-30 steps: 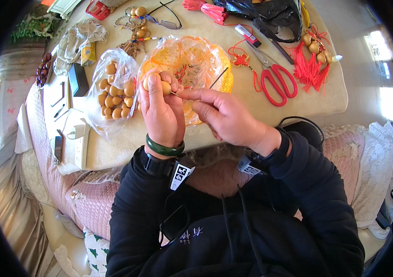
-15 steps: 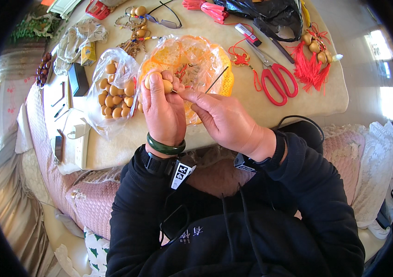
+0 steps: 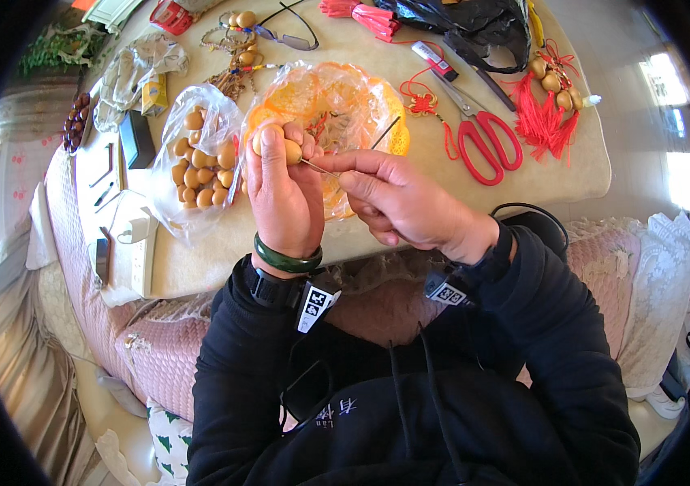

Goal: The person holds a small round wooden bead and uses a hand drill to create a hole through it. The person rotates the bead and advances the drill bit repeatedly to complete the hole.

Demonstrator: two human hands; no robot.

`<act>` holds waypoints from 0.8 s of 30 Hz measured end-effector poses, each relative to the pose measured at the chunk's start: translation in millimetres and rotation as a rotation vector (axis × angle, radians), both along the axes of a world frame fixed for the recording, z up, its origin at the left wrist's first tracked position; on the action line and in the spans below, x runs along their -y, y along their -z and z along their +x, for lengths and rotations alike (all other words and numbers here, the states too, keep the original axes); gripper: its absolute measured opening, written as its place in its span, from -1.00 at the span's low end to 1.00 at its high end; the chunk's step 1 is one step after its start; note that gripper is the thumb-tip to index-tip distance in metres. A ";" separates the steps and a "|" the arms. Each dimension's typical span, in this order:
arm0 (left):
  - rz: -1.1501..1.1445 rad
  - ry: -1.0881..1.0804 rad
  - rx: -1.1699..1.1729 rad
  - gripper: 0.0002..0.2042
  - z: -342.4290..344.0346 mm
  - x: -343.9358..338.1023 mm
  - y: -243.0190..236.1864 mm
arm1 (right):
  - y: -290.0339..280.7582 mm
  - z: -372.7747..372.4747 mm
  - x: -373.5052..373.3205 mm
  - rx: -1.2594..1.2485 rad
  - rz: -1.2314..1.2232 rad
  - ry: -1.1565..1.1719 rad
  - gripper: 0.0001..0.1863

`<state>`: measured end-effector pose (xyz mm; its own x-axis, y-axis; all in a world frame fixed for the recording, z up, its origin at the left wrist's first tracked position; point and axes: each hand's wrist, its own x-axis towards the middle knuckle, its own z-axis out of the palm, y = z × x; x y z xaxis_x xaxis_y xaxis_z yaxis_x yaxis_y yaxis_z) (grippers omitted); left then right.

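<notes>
My left hand [image 3: 284, 198], wearing a dark green bangle [image 3: 284, 257], is closed on a tan gourd-shaped wooden piece [image 3: 291, 152]. A thin metal needle or wire [image 3: 318, 168] runs from its right end to my right hand [image 3: 393, 194], which pinches it between thumb and forefinger. Both hands are over an orange basket [image 3: 393, 134] lined with clear plastic, holding small pieces too tiny to name. A clear bag [image 3: 170, 206] of several similar wooden pieces [image 3: 203, 174] lies left of my left hand. Red-handled scissors [image 3: 484, 150] lie to the right of the basket.
The tabletop [image 3: 572, 174] also holds red tassels with gourds [image 3: 551, 121], a red knot cord [image 3: 422, 104], a black bag [image 3: 495, 32], sunglasses [image 3: 288, 39], a dark box [image 3: 137, 139] and a white power strip [image 3: 144, 259]. A pink quilted cover [image 3: 150, 356] hangs below.
My right hand has shifted a little to the right, away from the wooden piece, showing more of the thin needle or wire. My left hand stays closed on the piece.
</notes>
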<state>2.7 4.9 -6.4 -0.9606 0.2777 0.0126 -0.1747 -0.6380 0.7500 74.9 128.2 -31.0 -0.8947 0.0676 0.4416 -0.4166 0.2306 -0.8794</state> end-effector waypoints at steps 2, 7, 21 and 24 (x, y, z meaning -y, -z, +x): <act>-0.008 -0.006 -0.004 -0.88 0.3 0.3 0.3 | 0.2 -2.2 -0.5 -0.017 0.003 -0.013 -0.70; -0.024 -0.014 0.035 -0.87 0.4 0.2 0.5 | -23.4 2.3 -9.9 0.080 0.055 -0.039 -0.69; -0.281 0.078 0.095 -0.83 -15.0 13.7 -22.1 | -34.3 0.7 -17.6 0.121 0.147 0.004 -0.71; -0.317 0.129 0.026 -0.82 -16.3 14.9 -24.1 | -43.4 3.5 -20.4 0.154 0.327 0.032 -0.70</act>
<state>-13.6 -10.0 17.7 -0.9163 0.3827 -0.1183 -0.2606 -0.3453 0.9016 78.4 148.6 12.4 -0.9520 -0.0255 0.3049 -0.2729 0.5211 -0.8087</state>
